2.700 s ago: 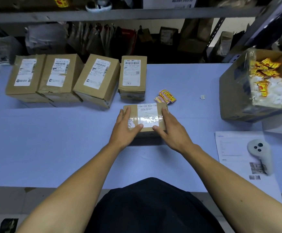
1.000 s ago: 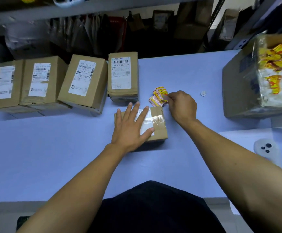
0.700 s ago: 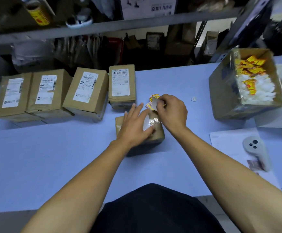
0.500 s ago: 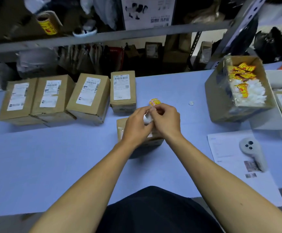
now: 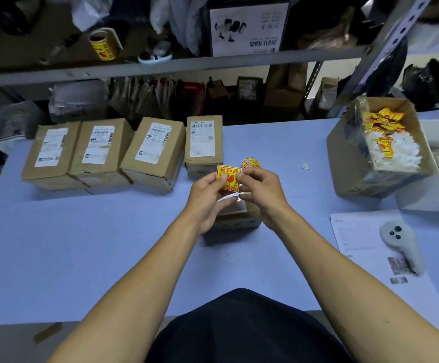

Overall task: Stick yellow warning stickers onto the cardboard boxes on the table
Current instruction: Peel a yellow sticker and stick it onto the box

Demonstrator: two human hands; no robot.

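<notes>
Four cardboard boxes (image 5: 124, 153) line the tabletop (image 5: 82, 244) from ten to twelve o'clock, white labels up, the print too blurred to read. Dead centre, a fifth, small box (image 5: 235, 218) is mostly hidden beneath the wrists; only its near face and right edge peek out. Above it the left hand (image 5: 207, 195) pinches the left edge of the yellow sticker (image 5: 228, 178), while the right hand (image 5: 261, 188) grips its right side, and a curl of white backing (image 5: 230, 197) hangs from the bottom edge between the fingers. Just behind the right knuckles, a small pile of spare stickers (image 5: 251, 162) is half covered. A white scrap (image 5: 305, 166) lies at one o'clock. At two o'clock an open carton (image 5: 349, 163) holds yellow stickers and white peelings. A paper sheet (image 5: 357, 239) with a grey controller (image 5: 402, 248) on it sits at three o'clock. Half a second ago both hands were bunched tight with the sticker barely visible; now its full face is turned up.
</notes>
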